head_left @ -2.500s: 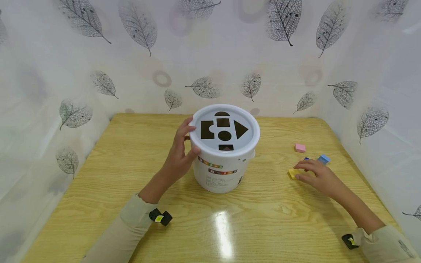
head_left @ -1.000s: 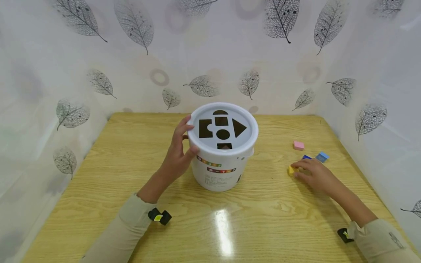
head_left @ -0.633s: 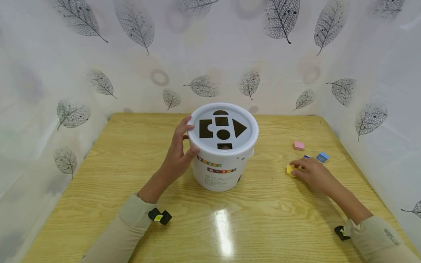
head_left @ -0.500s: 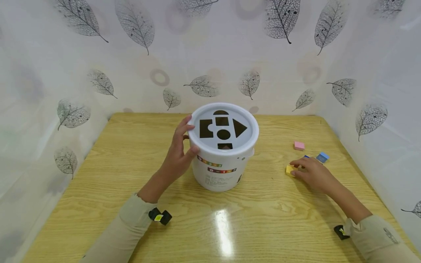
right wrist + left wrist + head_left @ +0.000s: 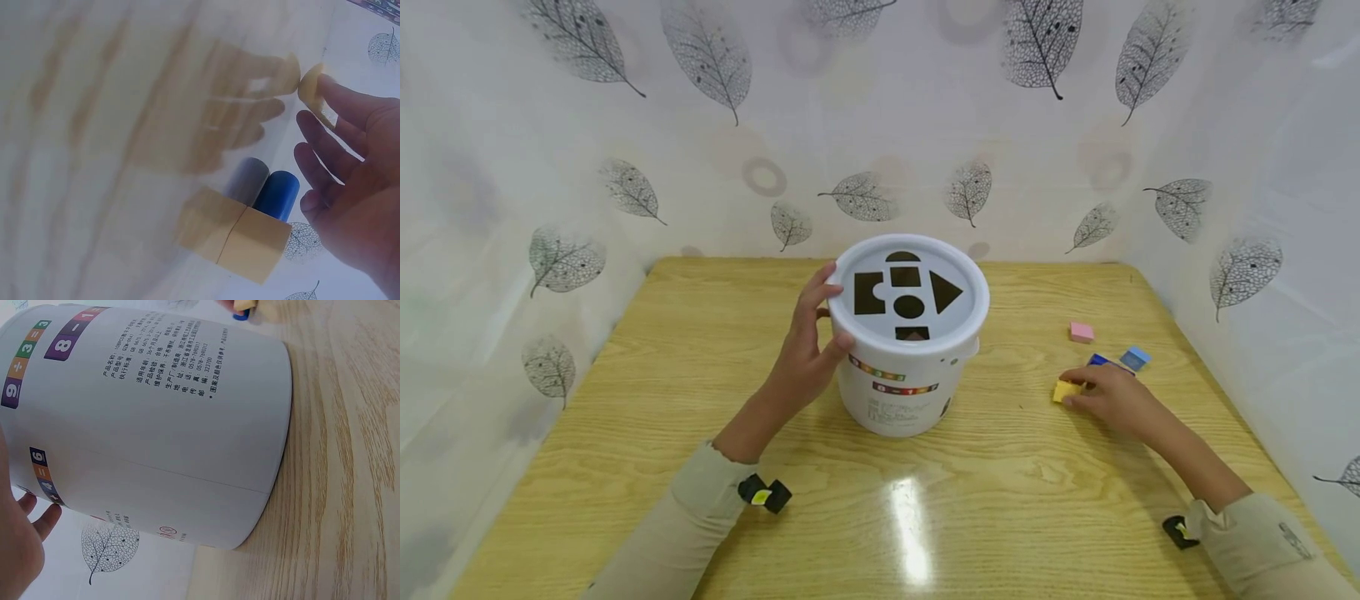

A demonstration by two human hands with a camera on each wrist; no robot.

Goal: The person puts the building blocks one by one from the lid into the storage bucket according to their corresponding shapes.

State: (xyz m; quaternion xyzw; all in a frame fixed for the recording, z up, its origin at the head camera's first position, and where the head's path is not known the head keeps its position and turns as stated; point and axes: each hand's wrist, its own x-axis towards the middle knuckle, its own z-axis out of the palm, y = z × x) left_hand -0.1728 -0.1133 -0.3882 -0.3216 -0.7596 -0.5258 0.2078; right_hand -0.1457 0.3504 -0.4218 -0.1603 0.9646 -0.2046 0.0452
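Observation:
My left hand [image 5: 805, 354] holds the white bucket [image 5: 898, 404] by its left side, thumb in front and fingers at the rim. Shaped holes pierce the bucket's pale lid [image 5: 925, 327]. Over on the right, my right hand [image 5: 1123, 404] pinches a small yellow block [image 5: 1063, 391] between thumb and finger, at the tabletop. From the right wrist view that block [image 5: 310, 87] looks curved, like a half-round. Behind the right hand lies a dark blue block [image 5: 1098, 360], partly covered by it. The right wrist view shows a blue rounded piece [image 5: 277, 195] against a pale wood-coloured block [image 5: 255, 245].
A light blue block [image 5: 1136, 358] and a pink block [image 5: 1082, 332] lie beyond the right hand. The wooden table [image 5: 715, 317] is glossy and reflects light. A leaf-patterned curtain [image 5: 880, 125] encloses its back and sides.
My right hand has taken the yellow block between its fingertips and shifted it slightly left, turning it. More of the dark blue block shows now. The left hand keeps its hold on the bucket.

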